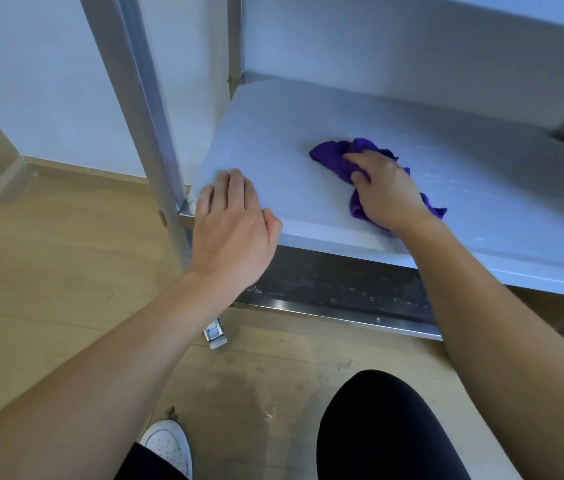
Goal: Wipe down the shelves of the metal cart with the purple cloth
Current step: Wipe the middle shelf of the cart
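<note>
The right hand (386,190) is gripping the bunched purple cloth (339,157) on the cart's middle shelf (308,116); the left hand (234,226), fingers released, is lying flat on the shelf's front corner.

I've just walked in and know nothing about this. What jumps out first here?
The bright purple cloth stands out, bunched under the right hand on the pale middle shelf of a metal cart. The left hand rests open on that shelf's front left corner, beside the cart's upright post. Below, a darker bottom shelf looks smudged.
</note>
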### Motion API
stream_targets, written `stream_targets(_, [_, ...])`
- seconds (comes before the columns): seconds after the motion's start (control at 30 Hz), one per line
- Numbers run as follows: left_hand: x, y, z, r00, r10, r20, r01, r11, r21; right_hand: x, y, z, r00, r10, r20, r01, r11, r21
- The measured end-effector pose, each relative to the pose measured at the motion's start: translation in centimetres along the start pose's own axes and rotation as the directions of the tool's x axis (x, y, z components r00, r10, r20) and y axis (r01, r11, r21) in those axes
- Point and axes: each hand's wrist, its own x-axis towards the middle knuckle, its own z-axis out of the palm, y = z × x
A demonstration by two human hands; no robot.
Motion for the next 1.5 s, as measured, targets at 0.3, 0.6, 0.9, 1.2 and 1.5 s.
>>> stream_targets(0.3, [0.3,-0.5,0.0,1.000,0.014,-0.016,-0.016,0.996,-0.088,-1.1,-7.8,3.1,0.965,-0.259,0.042,0.257,0.965,0.050])
stream_targets(0.6, [-0.1,-1.7,-3.0,0.989,0.145,0.010,-0.142,0.983,-0.116,5.1,-8.8,4.9,0.978,-0.194,0.081,0.195,0.981,-0.001])
stream_targets(0.9, [0.0,-3.6,-3.8,0.973,0.170,0.158,-0.123,0.955,-0.271,6.0,-8.3,4.8,0.971,-0.222,0.095,0.218,0.975,0.043])
stream_targets(1.2, [0.1,-3.2,-3.9,0.975,0.178,0.133,-0.141,0.958,-0.249,-1.2,-7.4,3.4,0.941,-0.323,0.096,0.317,0.946,0.072])
stream_targets(1.5, [-0.7,-3.1,-3.8,0.987,0.148,0.062,-0.125,0.951,-0.282,4.3,-9.6,5.2,0.963,-0.241,0.124,0.233,0.970,0.074])
